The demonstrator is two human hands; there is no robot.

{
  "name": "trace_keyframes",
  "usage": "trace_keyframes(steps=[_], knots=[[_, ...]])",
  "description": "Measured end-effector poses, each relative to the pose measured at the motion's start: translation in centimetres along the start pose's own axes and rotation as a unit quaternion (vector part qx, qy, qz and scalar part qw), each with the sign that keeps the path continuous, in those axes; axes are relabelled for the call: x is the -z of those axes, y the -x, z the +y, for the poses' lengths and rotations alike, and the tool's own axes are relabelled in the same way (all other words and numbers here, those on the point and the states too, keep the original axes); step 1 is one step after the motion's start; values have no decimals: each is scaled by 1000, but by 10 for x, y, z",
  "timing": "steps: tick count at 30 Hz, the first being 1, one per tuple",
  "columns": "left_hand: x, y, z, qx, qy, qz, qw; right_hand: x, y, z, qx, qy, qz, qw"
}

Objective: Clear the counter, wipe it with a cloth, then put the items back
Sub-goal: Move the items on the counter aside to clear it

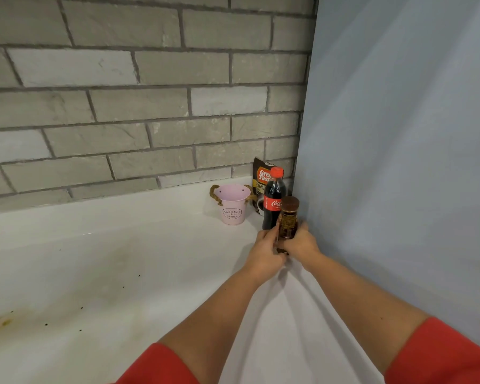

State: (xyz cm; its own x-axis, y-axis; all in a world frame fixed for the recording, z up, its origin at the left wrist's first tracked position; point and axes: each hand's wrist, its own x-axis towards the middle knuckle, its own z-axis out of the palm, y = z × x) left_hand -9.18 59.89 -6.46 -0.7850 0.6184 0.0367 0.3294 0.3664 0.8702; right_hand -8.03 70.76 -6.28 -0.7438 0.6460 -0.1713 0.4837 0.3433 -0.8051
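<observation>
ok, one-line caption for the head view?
Person's left hand and right hand grip a brown-lidded jar beside a Coca-Cola bottle on the stained white counter.

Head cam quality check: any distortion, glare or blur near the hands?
Head view: brick wall courses bow, so wide-angle distortion; light soft and even, faint shadow by the pink bucket; small glint on the counter; cola bottle label readable; brown jar gripped by left hand and right hand looks slightly soft.
</observation>
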Motion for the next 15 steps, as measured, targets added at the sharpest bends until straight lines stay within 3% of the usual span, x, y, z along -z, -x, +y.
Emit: trace_keyframes(steps=[5,8,15], knots=[[11,12,-4,29,-27,25,999,-1,16,-6,-84,78,-69,991],[23,22,-8,40,-30,42,998,-10,28,-15,-86,138,-109,981],[73,56,-25,52,-55,85,993,-50,64,-54,-59,165,-160,971]])
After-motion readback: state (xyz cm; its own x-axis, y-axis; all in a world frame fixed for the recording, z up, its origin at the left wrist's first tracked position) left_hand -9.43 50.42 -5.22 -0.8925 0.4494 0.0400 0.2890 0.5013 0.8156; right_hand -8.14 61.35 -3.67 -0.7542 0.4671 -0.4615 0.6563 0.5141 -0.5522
